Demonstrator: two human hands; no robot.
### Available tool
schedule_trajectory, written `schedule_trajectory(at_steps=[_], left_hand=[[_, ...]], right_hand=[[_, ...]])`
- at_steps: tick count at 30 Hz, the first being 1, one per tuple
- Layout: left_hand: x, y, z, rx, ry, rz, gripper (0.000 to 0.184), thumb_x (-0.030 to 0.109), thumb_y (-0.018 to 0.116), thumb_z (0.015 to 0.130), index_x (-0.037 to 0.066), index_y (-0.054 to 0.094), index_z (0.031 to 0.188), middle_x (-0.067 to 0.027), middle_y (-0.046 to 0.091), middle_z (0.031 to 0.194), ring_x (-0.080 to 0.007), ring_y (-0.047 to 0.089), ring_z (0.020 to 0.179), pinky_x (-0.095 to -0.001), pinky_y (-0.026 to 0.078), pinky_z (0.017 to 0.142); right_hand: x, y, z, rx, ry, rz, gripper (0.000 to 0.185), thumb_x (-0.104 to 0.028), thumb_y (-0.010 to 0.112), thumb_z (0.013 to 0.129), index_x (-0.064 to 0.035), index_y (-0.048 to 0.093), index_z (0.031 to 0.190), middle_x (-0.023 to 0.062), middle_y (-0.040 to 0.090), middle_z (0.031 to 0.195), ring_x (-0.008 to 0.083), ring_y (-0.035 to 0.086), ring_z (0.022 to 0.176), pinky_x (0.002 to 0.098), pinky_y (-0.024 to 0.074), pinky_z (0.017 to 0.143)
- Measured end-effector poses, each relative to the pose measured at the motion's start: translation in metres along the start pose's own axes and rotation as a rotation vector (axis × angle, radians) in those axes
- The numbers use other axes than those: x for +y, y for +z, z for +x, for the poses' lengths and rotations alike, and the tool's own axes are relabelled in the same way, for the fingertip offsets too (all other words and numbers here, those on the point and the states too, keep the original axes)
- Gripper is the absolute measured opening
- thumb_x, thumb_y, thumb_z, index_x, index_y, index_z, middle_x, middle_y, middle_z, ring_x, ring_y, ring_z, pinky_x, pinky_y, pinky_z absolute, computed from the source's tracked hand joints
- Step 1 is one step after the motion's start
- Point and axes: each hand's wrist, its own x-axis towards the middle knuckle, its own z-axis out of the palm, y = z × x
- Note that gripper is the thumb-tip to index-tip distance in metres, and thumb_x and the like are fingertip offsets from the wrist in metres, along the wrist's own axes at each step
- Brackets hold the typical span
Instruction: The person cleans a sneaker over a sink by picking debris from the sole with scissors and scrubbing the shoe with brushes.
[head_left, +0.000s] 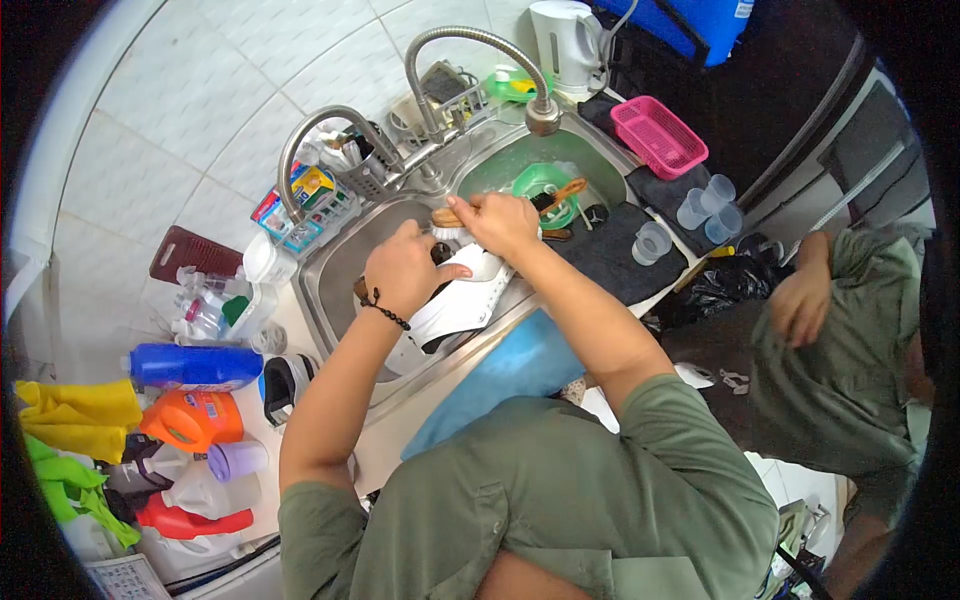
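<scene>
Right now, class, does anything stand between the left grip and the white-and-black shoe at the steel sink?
Nothing visible: the left grip has its thumb on the white-and-black shoe. The right grip holds a wooden brush with white bristles close to the shoe, but not between them.

At one o'clock a white kettle [563,48] is standing, a pink basket [660,138] is sitting between one and two, and plastic cups [691,209] are clustering at two. Towards nine, a brown board [190,254] is resting by the tiled wall [165,120], and a yellow cloth [85,412] is lying past eight
</scene>
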Motion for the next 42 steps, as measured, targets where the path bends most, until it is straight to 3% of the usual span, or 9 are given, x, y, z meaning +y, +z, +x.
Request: schedule_trajectory(at_steps=[8,13,21,26,28,30,33,35,42], left_hand=[[-0.069,0.013,-0.029,0.596,-0.22,-0.805,0.048,0.046,0.081,0.081,0.002,0.069,0.097,-0.008,0.063,0.089,-0.0184,0.061,0.076,-0.0317,0.048,0.069],[-0.204,0.028,-0.06,0.84,-0.592,-0.605,0.047,0.046,0.064,0.096,-0.001,0.067,0.099,-0.0094,0.066,0.078,-0.022,0.06,0.071,-0.0372,0.049,0.071],[-0.293,0.048,-0.102,0.698,-0.892,-0.384,0.044,0.033,0.074,0.088,-0.002,0.062,0.113,-0.0151,0.07,0.094,-0.0263,0.066,0.088,-0.0371,0.051,0.085],[-0.325,0.068,-0.109,0.992,-0.866,-0.512,0.074,0.023,0.088,0.071,-0.002,0.05,0.129,-0.0199,0.059,0.123,-0.0316,0.058,0.112,-0.0408,0.045,0.098],[-0.243,0.016,-0.102,1.121,-0.9,0.119,0.078,0.024,0.088,0.07,-0.003,0.048,0.132,-0.0209,0.055,0.127,-0.035,0.052,0.118,-0.0438,0.04,0.103],[-0.189,0.012,-0.096,1.185,-0.545,0.112,0.084,0.029,0.089,0.07,-0.004,0.047,0.135,-0.0218,0.052,0.131,-0.0373,0.048,0.12,-0.0471,0.037,0.105],[-0.071,0.024,-0.089,0.602,-0.039,-0.252,0.109,0.046,0.092,0.058,0.006,0.042,0.146,-0.0207,0.045,0.142,-0.0385,0.041,0.133,-0.0498,0.035,0.109],[-0.006,0.023,-0.088,0.347,-0.064,-0.134,0.111,0.044,0.092,0.053,0.004,0.044,0.145,-0.0197,0.047,0.139,-0.0402,0.044,0.129,-0.0481,0.036,0.109],[-0.033,0.057,-0.063,0.162,-0.09,-0.304,0.098,0.031,0.088,0.056,0.006,0.046,0.141,-0.0181,0.052,0.125,-0.0396,0.049,0.117,-0.0481,0.04,0.102]], right_hand=[[0.006,0.007,0.005,-0.042,0.011,-0.027,0.067,-0.068,0.04,0.094,-0.0123,0.077,0.092,0.0182,0.073,0.087,0.038,0.071,0.087,0.0489,0.0537,0.079],[0.0,0.005,0.005,-0.063,0.036,-0.037,0.066,-0.067,0.041,0.094,-0.0118,0.077,0.094,0.0197,0.073,0.088,0.0383,0.07,0.088,0.0488,0.053,0.08],[0.002,0.006,0.003,-0.017,0.036,-0.031,0.065,-0.067,0.043,0.093,-0.0116,0.078,0.09,0.0203,0.072,0.086,0.0385,0.07,0.086,0.0488,0.0532,0.078],[0.0,0.004,0.004,-0.015,0.006,-0.035,0.064,-0.066,0.043,0.093,-0.0117,0.077,0.087,0.0193,0.072,0.082,0.0382,0.07,0.083,0.0483,0.0538,0.077],[0.0,0.005,0.003,-0.006,0.008,-0.035,0.063,-0.066,0.044,0.093,-0.012,0.077,0.085,0.0188,0.071,0.081,0.038,0.07,0.082,0.0483,0.054,0.077],[-0.002,0.003,0.003,-0.015,0.009,-0.036,0.062,-0.065,0.045,0.093,-0.0123,0.077,0.085,0.0185,0.072,0.082,0.0378,0.07,0.083,0.0481,0.0541,0.077],[-0.004,0.003,0.005,-0.016,0.019,-0.075,0.062,-0.065,0.045,0.092,-0.0126,0.077,0.087,0.0179,0.072,0.083,0.0368,0.071,0.084,0.0478,0.0543,0.078],[-0.008,0.001,0.003,-0.031,0.028,-0.093,0.062,-0.065,0.045,0.092,-0.0124,0.077,0.087,0.0178,0.072,0.085,0.0361,0.071,0.085,0.0472,0.0545,0.078],[-0.01,-0.029,0.023,-0.024,-0.228,0.036,0.063,-0.066,0.045,0.092,-0.0124,0.077,0.085,0.0161,0.072,0.085,0.0366,0.069,0.082,0.0467,0.0529,0.076]])
